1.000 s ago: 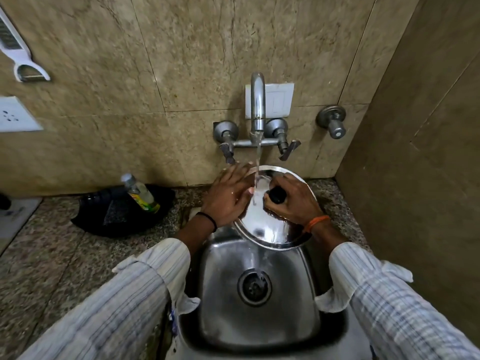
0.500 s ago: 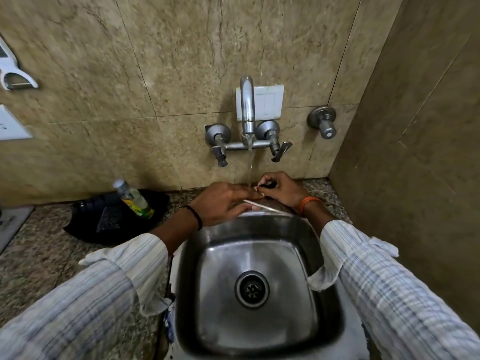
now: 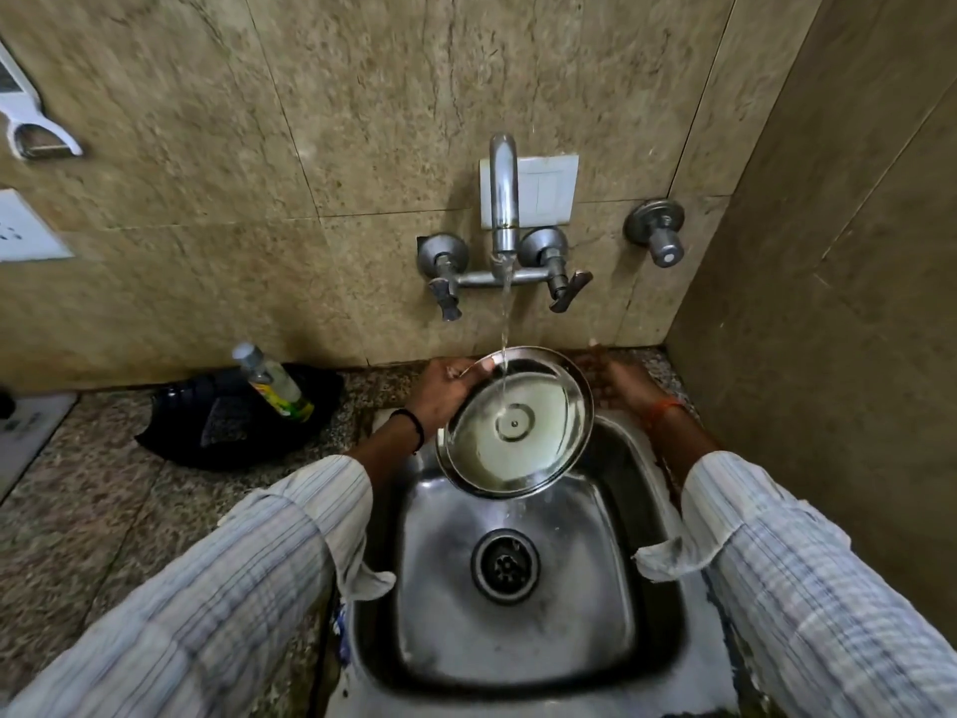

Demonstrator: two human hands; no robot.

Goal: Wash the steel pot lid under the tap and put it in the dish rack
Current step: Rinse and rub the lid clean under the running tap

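Observation:
The steel pot lid [image 3: 518, 432] is tilted over the back of the sink [image 3: 523, 645], its shiny underside facing me. Water from the tap [image 3: 503, 199] streams onto its upper part and runs off the lower edge toward the drain [image 3: 505, 564]. My left hand [image 3: 445, 391] grips the lid's rim at the upper left, thumb on the inside. My right hand [image 3: 621, 386] is a blur just beside the lid's right rim; whether it touches the lid is unclear. The lid's knob is hidden on the far side. No dish rack is in view.
A small clear bottle [image 3: 272, 380] leans in a black holder [image 3: 207, 432] on the granite counter left of the sink. A side wall [image 3: 828, 355] stands close on the right. A separate valve [image 3: 655, 235] and lever handles jut from the tiled back wall.
The lid has been flipped from knob side up to underside facing me. My right hand has come off the knob and moved right. My left hand now carries the lid by its rim.

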